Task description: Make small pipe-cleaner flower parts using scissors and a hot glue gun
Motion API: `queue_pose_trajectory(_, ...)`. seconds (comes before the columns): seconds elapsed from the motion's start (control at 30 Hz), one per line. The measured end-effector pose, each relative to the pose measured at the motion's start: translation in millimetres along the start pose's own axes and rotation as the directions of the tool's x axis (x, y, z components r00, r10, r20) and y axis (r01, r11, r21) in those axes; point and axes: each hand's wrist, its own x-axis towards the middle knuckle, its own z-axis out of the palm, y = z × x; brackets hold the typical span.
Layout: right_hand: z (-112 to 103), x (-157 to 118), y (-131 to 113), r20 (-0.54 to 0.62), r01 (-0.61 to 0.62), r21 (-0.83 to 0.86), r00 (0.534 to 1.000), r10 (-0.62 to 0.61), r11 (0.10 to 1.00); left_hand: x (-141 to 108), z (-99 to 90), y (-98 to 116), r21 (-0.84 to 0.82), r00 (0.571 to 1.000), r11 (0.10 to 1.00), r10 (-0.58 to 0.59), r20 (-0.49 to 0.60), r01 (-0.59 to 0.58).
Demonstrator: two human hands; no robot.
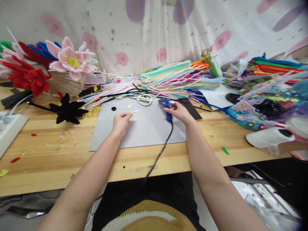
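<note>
Over the left half of the grey cutting mat [149, 136], my left hand [122, 122] is closed, its fingertips pinched on something small and pale beside a few thin white and yellow pieces [137, 119]. My right hand [178, 111] touches the upper part of a blue glue gun [168, 115], thumb and fingers around its side. The gun rests on the mat's right part, its black cable running down over the table edge. White-handled scissors [144, 100] lie at the mat's back edge. A small black round piece [114, 108] sits at the back left.
Pipe cleaner bundles [168, 77] fill the back. Fabric-like flowers [72, 61] and a black flower [66, 109] are at left, near a white power strip [11, 128]. A black flat piece [190, 108] and a white bottle-like object [269, 137] lie right.
</note>
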Motion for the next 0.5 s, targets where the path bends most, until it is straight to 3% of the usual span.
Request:
queue_pose_trajectory(0.1,23.5,4.8,-3.6,0.006,-0.007,0.053,1.000,0.007,0.999,-0.7,-0.2,-0.7,0.040,1.000,0.999,0.005,0.014,-0.005)
queue_pose_trajectory(0.2,31.5,4.6,-8.5,-0.052,-0.089,0.129,0.994,0.097,0.988,-1.6,-0.5,-0.7,0.051,1.000,0.999,0.005,0.020,-0.006)
queue_pose_trajectory(0.27,30.0,1.6,-13.7,-0.088,-0.095,0.271,0.989,0.123,0.958,-1.8,-0.6,-0.8,0.052,1.000,0.999,0.003,0.019,-0.004)
queue_pose_trajectory(0.33,26.9,-4.5,-22.5,-0.086,-0.025,0.452,0.994,0.071,0.892,-1.6,-0.7,-1.4,0.056,1.000,0.998,0.002,0.017,-0.003)
queue_pose_trajectory(0.4,24.5,-13.3,-34.1,-0.028,0.035,0.559,0.999,-0.023,0.829,-1.2,-1.2,-2.5,0.062,1.000,0.998,0.002,0.016,-0.003)
queue_pose_trajectory(0.5,24.2,-26.3,-49.6,0.222,0.013,0.488,0.965,-0.139,0.873,-0.9,-2.0,-3.6,0.072,1.000,0.997,0.009,0.013,-0.010)
